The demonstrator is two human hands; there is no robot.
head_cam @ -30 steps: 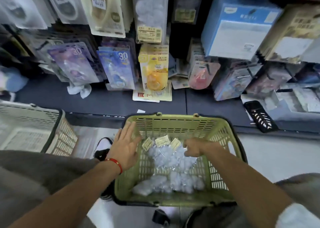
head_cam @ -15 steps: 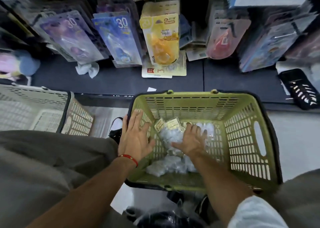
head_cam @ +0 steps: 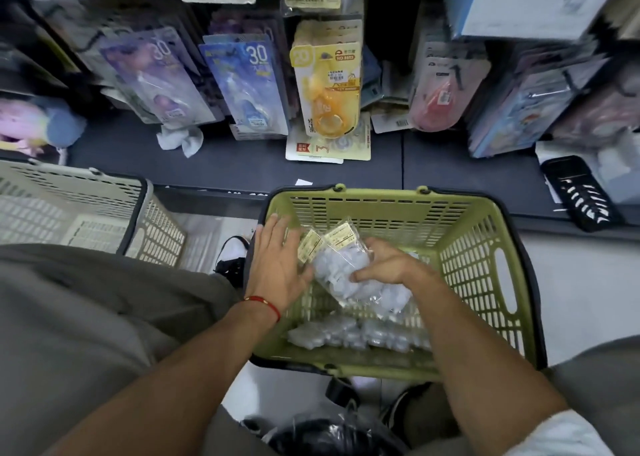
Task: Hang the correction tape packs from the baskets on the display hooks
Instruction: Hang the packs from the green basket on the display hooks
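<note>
My left hand [head_cam: 277, 265] lay flat and spread against the green basket's [head_cam: 478, 258] left wall, its thumb just beside the packs [head_cam: 341, 270]. My right hand [head_cam: 388, 265] gripped that bunch, raised above the loose packs [head_cam: 356, 331] on the basket's floor.

Place: shop aisle, stationery section
Far: carded blister packs [head_cam: 254, 85] hanging in rows on a display; price stickers and barcodes on several
Near: green shopping basket [head_cam: 485, 248] on pale floor; beige basket [head_cam: 69, 210] at left
Below display: dark base shelf [head_cam: 242, 165]
</note>
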